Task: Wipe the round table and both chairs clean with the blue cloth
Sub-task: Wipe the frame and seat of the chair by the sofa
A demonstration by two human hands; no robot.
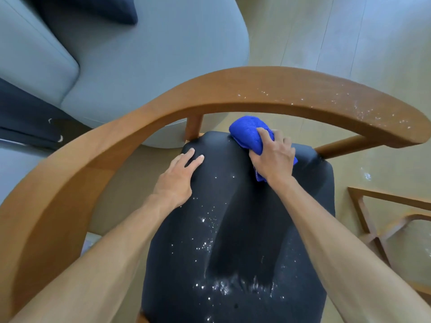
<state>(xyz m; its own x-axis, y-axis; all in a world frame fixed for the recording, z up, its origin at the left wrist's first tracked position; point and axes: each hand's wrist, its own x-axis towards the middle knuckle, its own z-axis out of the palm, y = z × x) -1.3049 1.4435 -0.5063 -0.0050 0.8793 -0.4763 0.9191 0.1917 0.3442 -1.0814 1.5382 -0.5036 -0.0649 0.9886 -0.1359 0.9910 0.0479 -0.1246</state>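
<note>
Two hands (177, 178) down on one chair (233, 96). Left one flat and spread wide on the far left part of the seat (245, 229), fingers straight, holding nothing. Right hand (272, 159) curled round one blue cloth (249, 131), bunched into a fat roll and pressed onto the far edge of the seat, right under the curved back rail.

Seat: black padded fabric, squarish with rounded corners, shallow dip down the middle. White specks (210, 243) scattered over it, thickest near the front edge, thinner toward the left hand; too many to count. More of the same on the right end of the rail and a few on the floor (326, 31) beside it.

Rail: one wide band of smooth brown wood, bent in a big arc round the seat, two short wooden posts showing under it.

One grey sofa (151, 54) just behind, soft fabric, rounded corner almost touching the chair's back. One dark cushion (98, 8) on it. Open pale plank floor on the far right. One wooden frame (373, 217) near the seat's right edge, hard to say what exactly.
</note>
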